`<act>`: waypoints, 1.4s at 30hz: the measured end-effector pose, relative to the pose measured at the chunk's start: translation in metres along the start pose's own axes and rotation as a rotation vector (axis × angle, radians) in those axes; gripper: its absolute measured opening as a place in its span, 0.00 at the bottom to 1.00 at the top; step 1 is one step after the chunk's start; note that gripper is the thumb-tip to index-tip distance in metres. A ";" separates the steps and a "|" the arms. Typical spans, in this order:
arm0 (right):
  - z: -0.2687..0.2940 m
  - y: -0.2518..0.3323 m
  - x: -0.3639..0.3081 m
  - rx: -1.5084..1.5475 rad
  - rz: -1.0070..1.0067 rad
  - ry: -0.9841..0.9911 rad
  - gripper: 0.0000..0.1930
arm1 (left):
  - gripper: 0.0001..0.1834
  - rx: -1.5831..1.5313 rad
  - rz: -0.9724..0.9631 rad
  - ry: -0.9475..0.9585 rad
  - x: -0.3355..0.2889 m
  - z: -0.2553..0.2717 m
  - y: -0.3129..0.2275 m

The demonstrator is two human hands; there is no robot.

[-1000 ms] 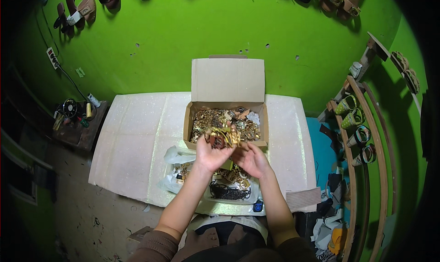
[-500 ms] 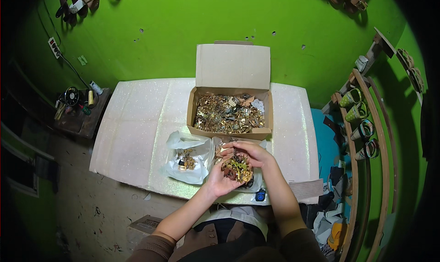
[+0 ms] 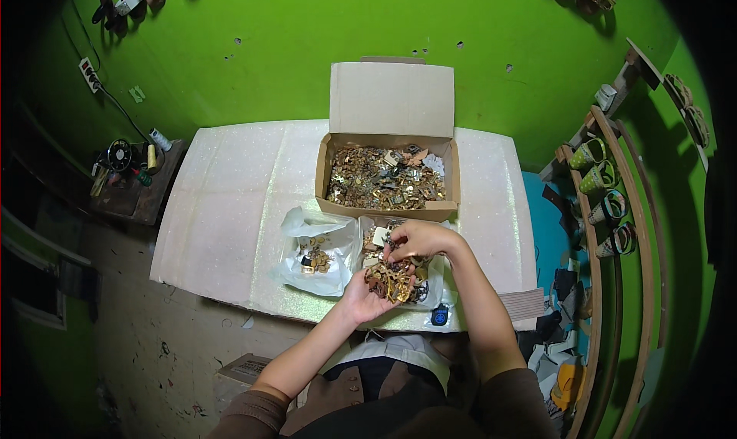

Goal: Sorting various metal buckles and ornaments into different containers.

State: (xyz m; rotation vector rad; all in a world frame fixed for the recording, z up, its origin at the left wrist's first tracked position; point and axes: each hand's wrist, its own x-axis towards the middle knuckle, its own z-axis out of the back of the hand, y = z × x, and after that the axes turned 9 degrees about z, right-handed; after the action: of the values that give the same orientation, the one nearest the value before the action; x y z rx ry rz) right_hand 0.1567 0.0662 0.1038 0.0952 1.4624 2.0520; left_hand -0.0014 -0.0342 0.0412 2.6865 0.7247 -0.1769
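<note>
On the pale table (image 3: pixel 219 201), a plastic bag (image 3: pixel 303 226) with a few gold bits lies left. Beside it the left hand (image 3: pixel 362 301) is cupped palm up, holding the heap (image 3: pixel 394 285) of gold and brown pieces. On the far side stands the open box (image 3: pixel 349 206), full of metal bits. Beneath the hands sits the tray (image 3: pixel 437 287). The right hand (image 3: pixel 424 242) bends over the heap, fingers drawn close; whether they grip anything, I cannot tell. Near right lies a black tag (image 3: pixel 440 315).

A bench (image 3: pixel 223 201) topped with glittery off-white sheeting (image 3: pixel 491 193) carries an open rectangular brown cardboard box (image 3: pixel 391 100) toward its far edge. Nearer stand a whitish plastic-lined container (image 3: pixel 298 222) and, just beside it, a translucent plastic container (image 3: pixel 435 287). A small black-and-blue piece (image 3: pixel 439 315) and a flat striped brownish rectangle (image 3: pixel 522 305) lie by the near edge.
</note>
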 end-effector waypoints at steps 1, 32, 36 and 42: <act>0.000 0.003 0.000 -0.001 -0.019 -0.023 0.11 | 0.22 0.006 -0.003 0.024 -0.001 0.001 0.000; -0.011 0.024 0.013 -0.142 0.088 -0.207 0.10 | 0.24 0.182 -0.058 -0.127 -0.016 0.008 -0.030; -0.006 0.025 0.011 -0.130 0.095 -0.206 0.09 | 0.23 0.189 -0.057 -0.145 -0.015 0.005 -0.031; -0.004 0.038 0.009 -0.007 0.196 -0.274 0.07 | 0.23 0.180 -0.048 -0.124 -0.015 -0.001 -0.034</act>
State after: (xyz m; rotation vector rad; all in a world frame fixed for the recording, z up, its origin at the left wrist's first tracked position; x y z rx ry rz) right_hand 0.1318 0.0594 0.1327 0.5143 1.3181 2.0983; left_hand -0.0319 -0.0133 0.0350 2.7970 0.7677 -0.4363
